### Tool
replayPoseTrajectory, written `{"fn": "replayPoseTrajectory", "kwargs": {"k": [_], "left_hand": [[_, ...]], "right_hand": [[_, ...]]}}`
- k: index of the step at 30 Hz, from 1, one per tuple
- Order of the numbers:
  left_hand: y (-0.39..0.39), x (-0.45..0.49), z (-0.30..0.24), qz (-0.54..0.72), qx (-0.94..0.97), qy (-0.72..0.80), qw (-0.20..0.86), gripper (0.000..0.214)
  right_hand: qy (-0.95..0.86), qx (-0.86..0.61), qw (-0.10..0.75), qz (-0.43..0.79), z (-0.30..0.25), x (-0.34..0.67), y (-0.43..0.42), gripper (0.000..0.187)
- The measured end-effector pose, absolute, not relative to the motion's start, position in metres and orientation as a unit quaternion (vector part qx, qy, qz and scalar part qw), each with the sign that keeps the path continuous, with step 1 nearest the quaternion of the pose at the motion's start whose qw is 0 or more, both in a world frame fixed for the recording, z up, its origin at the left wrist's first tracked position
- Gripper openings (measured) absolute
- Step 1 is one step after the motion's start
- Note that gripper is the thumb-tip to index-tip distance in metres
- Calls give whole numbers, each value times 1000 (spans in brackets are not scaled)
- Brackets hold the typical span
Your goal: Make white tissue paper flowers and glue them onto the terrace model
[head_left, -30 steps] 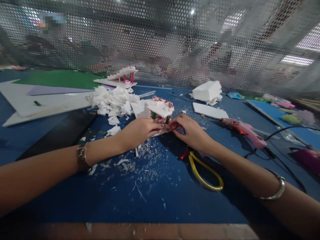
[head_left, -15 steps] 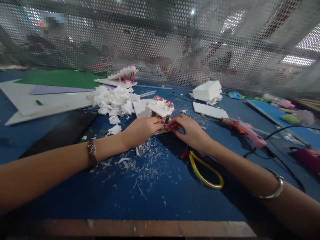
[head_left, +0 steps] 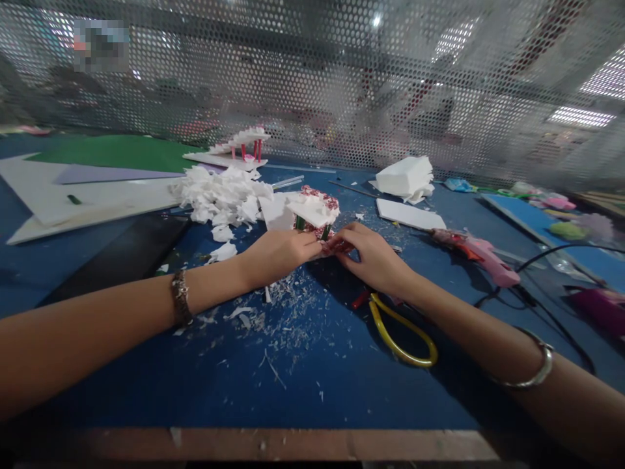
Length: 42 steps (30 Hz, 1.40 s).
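A small craft model (head_left: 315,210) stands in the middle of the table, with a flat white top, dark green posts and red-and-white speckled edging. At its front, my left hand (head_left: 279,255) is closed, its fingertips pressed on the model's base. My right hand (head_left: 374,257) curls in from the other side, thumb and fingers pinched at the right front corner of the same base. Both sets of fingertips nearly meet there and cover what lies between them. Behind the left fingers a white sheet (head_left: 276,210) touches the model's left side.
Torn white paper (head_left: 222,195) is heaped left of the model. A pink glue gun (head_left: 488,260) with a black cord and yellow-handled scissors (head_left: 405,345) lie to the right. White scraps litter the blue table (head_left: 342,391). A perforated metal screen (head_left: 312,85) rises behind.
My left fingers have shifted slightly right along the model's base, closer to my right fingertips. The right hand and the model stay almost the same.
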<state>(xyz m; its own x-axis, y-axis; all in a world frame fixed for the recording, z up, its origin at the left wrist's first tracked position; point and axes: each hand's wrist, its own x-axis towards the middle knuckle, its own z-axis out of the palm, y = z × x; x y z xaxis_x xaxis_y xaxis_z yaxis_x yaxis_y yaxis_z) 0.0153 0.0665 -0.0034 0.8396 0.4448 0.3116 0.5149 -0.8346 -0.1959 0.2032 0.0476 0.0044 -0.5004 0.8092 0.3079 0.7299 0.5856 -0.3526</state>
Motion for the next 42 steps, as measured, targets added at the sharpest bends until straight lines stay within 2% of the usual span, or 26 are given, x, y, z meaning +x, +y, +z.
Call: {"fn": "replayPoseTrajectory", "kwargs": {"k": [11,21,24,28,32,42], "left_hand": [[68,21,1,-101,-948,-263,148,21],[74,13,4,-122,-954,-250,115,21],[80,10,8,-132,-954,-245,114,28],[84,10,7,-125,-960,-215,126,19],[83,12,2,-117,-963,-195,143,26],[80,9,1,-124,-963,-198,133,22]], "right_hand": [[-855,-456,228,91,6,203,47,12],[-853,-462,229,80,7,202,45,15],[-853,-464,228,77,8,201,45,15],[-853,-464,226,78,9,201,44,16],[-855,-461,225,74,8,202,45,16],[-859,-456,222,64,6,202,44,16]]}}
